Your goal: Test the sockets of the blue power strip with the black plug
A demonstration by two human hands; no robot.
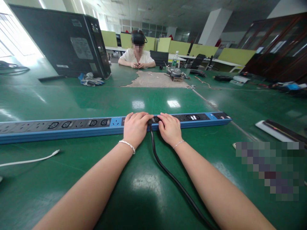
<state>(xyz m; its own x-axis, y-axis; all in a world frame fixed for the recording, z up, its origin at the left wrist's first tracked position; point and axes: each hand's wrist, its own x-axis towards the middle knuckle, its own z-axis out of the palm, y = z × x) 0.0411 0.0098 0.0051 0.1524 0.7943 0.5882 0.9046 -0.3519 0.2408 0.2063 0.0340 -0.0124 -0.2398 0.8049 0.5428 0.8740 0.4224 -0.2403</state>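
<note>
A long blue power strip with black socket faces lies across the green table in front of me. My left hand is closed over it near the middle, fingers over the far edge and thumb reaching to the cable's end. A thick black cable runs from the strip between my hands toward me; its plug is mostly hidden by my left thumb. To the right of the cable, my right hand also grips the strip, with its fingertips beside a black socket.
A black computer case and work gloves stand at the back left. A white cable lies at left. Another person sits across the table. A bottle and parts are behind; a blurred-out object lies right.
</note>
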